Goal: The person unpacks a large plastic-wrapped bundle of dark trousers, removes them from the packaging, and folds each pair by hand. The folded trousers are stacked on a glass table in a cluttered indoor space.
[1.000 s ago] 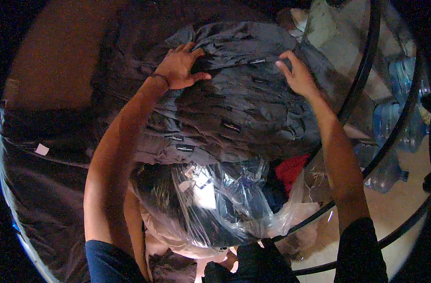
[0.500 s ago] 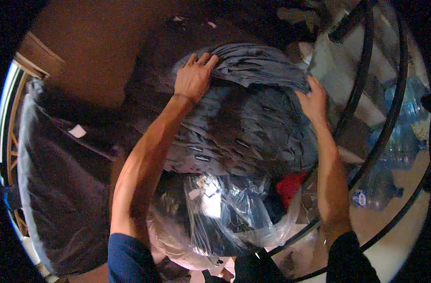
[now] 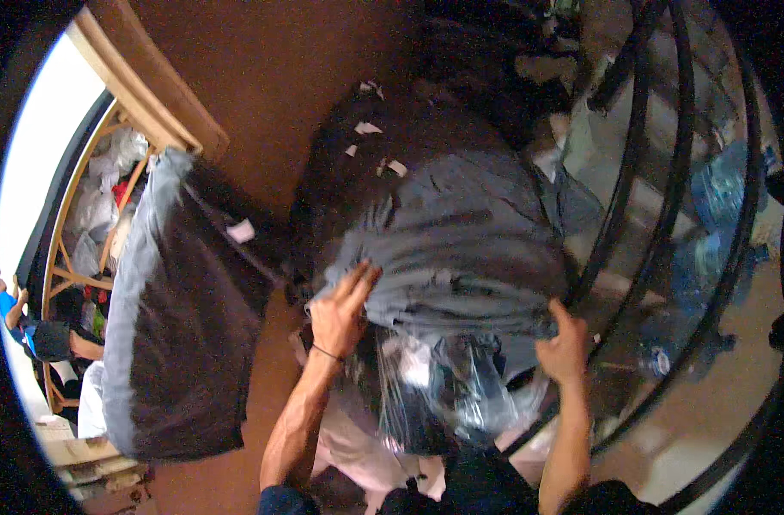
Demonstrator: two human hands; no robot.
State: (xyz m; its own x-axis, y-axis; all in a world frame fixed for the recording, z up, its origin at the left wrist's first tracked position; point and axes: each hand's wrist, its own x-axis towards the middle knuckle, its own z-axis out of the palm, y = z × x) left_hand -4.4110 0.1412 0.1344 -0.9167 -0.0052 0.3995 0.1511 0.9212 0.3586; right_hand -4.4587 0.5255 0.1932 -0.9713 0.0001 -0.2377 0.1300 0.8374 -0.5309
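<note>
Dark grey cloth (image 3: 461,249) lies in a wide gathered heap in front of me, its near part bunched into folds. My left hand (image 3: 342,316) is on the left end of this folded near edge, fingers closed over the fabric. At the right end of the same edge, my right hand (image 3: 565,342) pinches the cloth, with the thumb pointing away from me; its other fingers are partly hidden. Just below the folds, nearest my body, sits a clear plastic bag (image 3: 461,403) with dark contents.
Darker fabric with white tags (image 3: 368,129) lies beyond the cloth. Another dark cloth (image 3: 194,343) hangs at the left, near a wooden frame (image 3: 87,215) and a person (image 3: 18,309). Black curved bars (image 3: 667,206) run along the right, with clear plastic bottles (image 3: 718,189) behind them.
Both hands have come toward me with the cloth's edge, which now lies folded over the near part and partly covers the plastic bag. The view has shifted, showing more on the left.
</note>
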